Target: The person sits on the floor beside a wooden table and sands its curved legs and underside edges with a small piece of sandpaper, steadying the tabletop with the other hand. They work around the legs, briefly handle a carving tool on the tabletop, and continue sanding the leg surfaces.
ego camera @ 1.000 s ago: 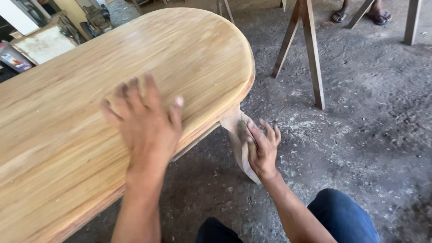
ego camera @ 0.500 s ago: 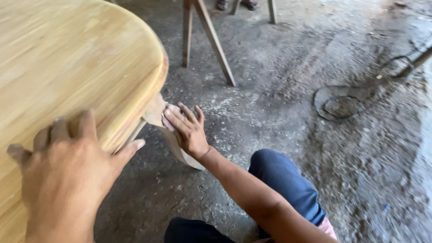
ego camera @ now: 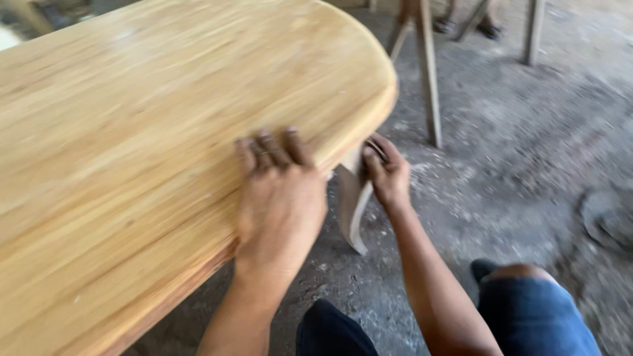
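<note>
The left forearm rises from the near edge of the view and ends in the left hand [ego camera: 280, 198], which lies palm down on the pale, oval-ended wooden tabletop [ego camera: 151, 132], fingers flat and close together, pointing away toward the far side; the hand grips nothing and simply presses on the board near its rounded right-hand edge. The right arm comes up from the near right, slanting left, and the right hand [ego camera: 388, 175] sits just under that rounded edge, its fingers curled against the curved, unpainted wooden table leg [ego camera: 353, 204] that drops from the underside of the top to the grey, dusty concrete floor [ego camera: 527, 165]. Whether the right hand truly closes around the leg cannot be told, since blur and the table edge hide the fingertips. At the near right a knee in blue denim [ego camera: 534, 310] shows. Farther off, to the right, slanted wooden stand legs [ego camera: 428, 72] rise from the floor.
</note>
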